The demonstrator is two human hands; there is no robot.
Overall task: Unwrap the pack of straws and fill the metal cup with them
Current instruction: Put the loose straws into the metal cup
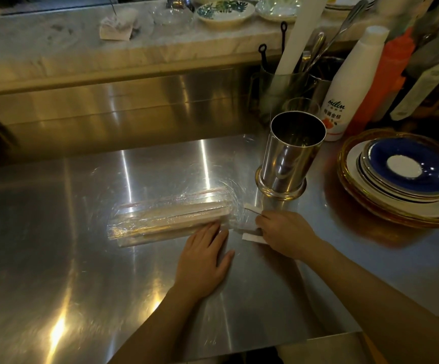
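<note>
A clear plastic pack of straws (pixel 169 220) lies flat on the steel counter (pixel 55 245), long side running left to right. My left hand (pixel 204 258) rests flat beside its near right corner, fingers touching the wrap. My right hand (pixel 285 233) pinches the loose plastic at the pack's right end, where white tabs stick out. The empty metal cup (pixel 290 153) stands upright just behind my right hand, on a round metal base.
A stack of plates with a blue one on top (pixel 407 177) sits at the right. Behind the cup stand a white bottle (pixel 344 101), an orange bottle (pixel 382 82) and a holder with utensils (pixel 289 82). Bowls line the raised back shelf (pixel 223 11).
</note>
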